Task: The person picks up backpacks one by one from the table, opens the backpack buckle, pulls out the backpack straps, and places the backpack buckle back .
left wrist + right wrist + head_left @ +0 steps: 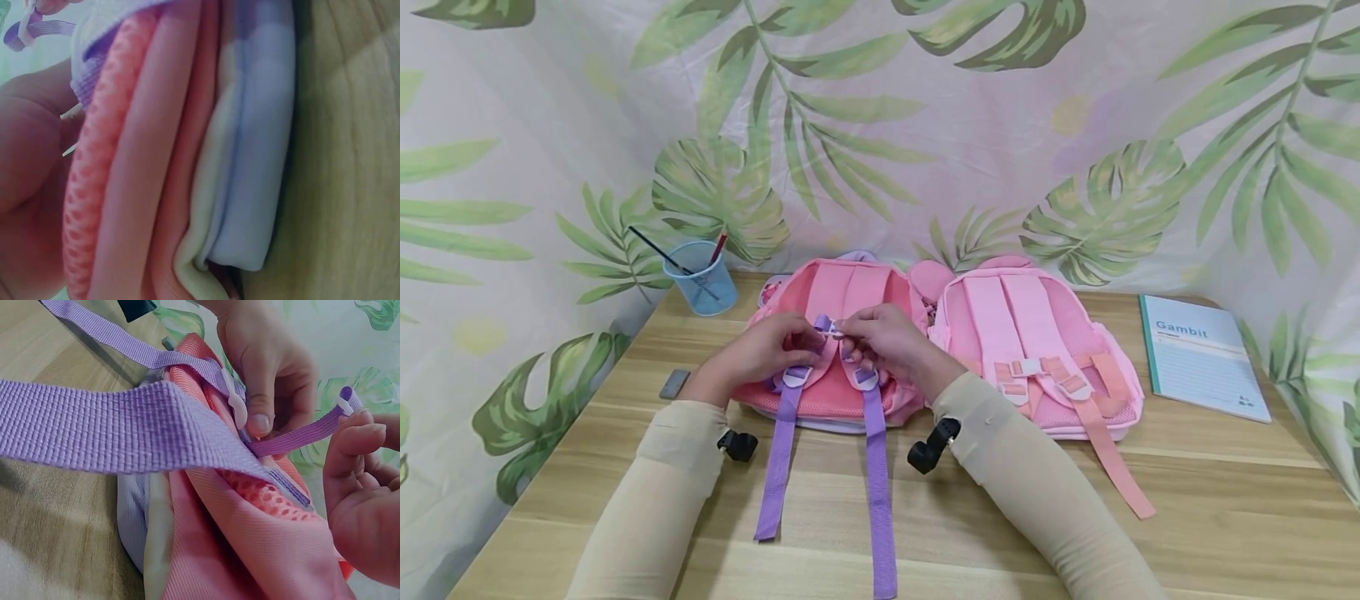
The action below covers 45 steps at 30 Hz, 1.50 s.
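Observation:
A pink backpack (pixel 828 398) lies on the table with its shoulder straps up. Across it runs a thin purple chest strap (pixel 300 436) with a small white buckle (pixel 835 333). My right hand (pixel 891 342) pinches the buckle end between thumb and fingertip, lifted off the bag. On the left side, my left hand (pixel 775 350) has thumb and fingers pinched on the other end of that strap, close against the bag. Two wide purple webbing straps (pixel 877 492) hang from white adjusters (pixel 867 380) toward the front edge. In the left wrist view the backpack's side (pixel 156 125) hides most fingers.
A second pink backpack (pixel 955 308) with orange straps (pixel 1112 458) lies right beside the first. At the far right is a notebook (pixel 1206 354). A blue mesh pen cup (pixel 703 283) stands back left, and a small grey block (pixel 674 383) lies left of the hands.

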Each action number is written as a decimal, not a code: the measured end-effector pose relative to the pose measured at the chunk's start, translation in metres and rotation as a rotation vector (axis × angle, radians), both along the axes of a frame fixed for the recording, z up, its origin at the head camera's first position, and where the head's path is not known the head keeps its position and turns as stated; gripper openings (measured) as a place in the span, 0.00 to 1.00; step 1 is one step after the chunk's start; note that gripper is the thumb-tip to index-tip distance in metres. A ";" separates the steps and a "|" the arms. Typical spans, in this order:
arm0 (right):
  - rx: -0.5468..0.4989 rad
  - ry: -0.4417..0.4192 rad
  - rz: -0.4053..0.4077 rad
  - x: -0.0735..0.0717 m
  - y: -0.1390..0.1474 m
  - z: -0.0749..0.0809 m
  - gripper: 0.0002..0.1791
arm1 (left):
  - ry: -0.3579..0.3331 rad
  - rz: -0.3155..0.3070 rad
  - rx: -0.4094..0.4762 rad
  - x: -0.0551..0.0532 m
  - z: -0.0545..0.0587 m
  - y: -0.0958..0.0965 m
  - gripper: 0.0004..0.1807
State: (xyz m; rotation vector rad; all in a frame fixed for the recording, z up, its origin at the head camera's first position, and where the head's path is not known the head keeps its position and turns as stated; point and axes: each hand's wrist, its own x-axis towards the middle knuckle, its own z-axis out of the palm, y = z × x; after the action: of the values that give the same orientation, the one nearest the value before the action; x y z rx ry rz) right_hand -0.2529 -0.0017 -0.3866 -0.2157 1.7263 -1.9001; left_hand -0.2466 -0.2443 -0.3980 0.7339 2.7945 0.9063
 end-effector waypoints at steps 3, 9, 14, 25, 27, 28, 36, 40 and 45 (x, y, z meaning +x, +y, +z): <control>-0.010 -0.010 -0.011 0.000 0.000 0.000 0.13 | 0.015 -0.018 -0.022 -0.003 -0.002 0.000 0.11; -0.021 -0.023 -0.017 0.000 0.000 0.000 0.11 | 0.031 -0.047 -0.066 -0.009 -0.006 -0.001 0.08; -0.039 -0.022 -0.015 0.002 -0.001 -0.001 0.11 | 0.016 -0.046 -0.084 -0.009 -0.008 -0.002 0.06; -0.128 -0.006 -0.033 0.008 0.002 0.013 0.12 | 0.068 -0.088 -0.124 -0.011 -0.009 0.000 0.06; -0.132 -0.007 -0.038 0.009 0.002 0.014 0.12 | 0.082 -0.097 -0.126 -0.010 -0.009 0.000 0.07; -0.133 -0.006 -0.040 0.009 0.002 0.014 0.12 | 0.086 -0.100 -0.128 -0.010 -0.009 0.000 0.07; -0.102 0.016 -0.040 0.008 0.006 0.013 0.12 | 0.079 -0.087 -0.128 -0.009 -0.010 0.000 0.07; -0.081 0.021 -0.035 0.010 0.008 0.013 0.11 | 0.080 -0.060 -0.124 -0.007 -0.012 0.001 0.07; -0.077 0.034 -0.037 0.012 0.008 0.014 0.11 | 0.037 -0.004 -0.077 0.000 -0.006 0.002 0.12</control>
State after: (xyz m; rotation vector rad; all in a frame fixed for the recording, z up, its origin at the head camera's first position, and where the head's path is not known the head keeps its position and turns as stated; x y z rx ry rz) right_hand -0.2405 0.0062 -0.3725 -0.2477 1.6916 -2.0018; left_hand -0.2471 -0.2428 -0.4037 0.7514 2.8410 0.7871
